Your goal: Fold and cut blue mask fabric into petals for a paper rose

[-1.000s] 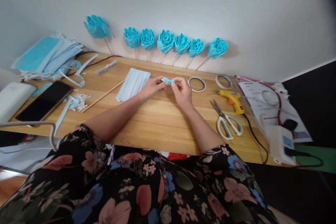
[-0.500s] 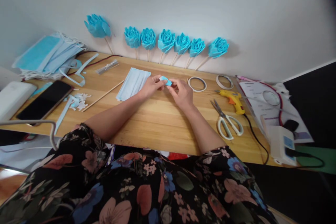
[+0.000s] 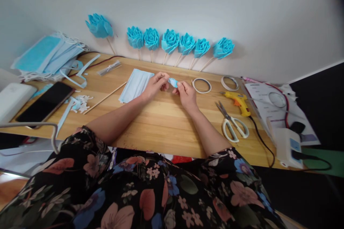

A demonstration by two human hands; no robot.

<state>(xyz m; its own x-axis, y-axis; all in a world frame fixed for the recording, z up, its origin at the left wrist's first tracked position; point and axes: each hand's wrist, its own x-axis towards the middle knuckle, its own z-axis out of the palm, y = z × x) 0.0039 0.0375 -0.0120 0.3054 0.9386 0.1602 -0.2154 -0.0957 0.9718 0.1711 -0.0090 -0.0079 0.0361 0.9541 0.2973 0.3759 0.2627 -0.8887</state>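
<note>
A small folded blue piece of mask fabric is pinched between both hands over the wooden table. My left hand has its fingers curled at the piece's left end. On the right end my right hand closes its fingertips. A flat light-blue face mask lies just left of my left hand. A roll of double-sided tape lies just right of my right hand.
Several blue fabric roses on sticks lean on the wall. A stack of masks, a phone, a wooden skewer and cut scraps lie left. Scissors, a yellow glue gun and a second tape roll lie right.
Both hands have shifted slightly while turning the small blue piece; it now tilts toward my right fingertips. Nothing else on the table has moved.
</note>
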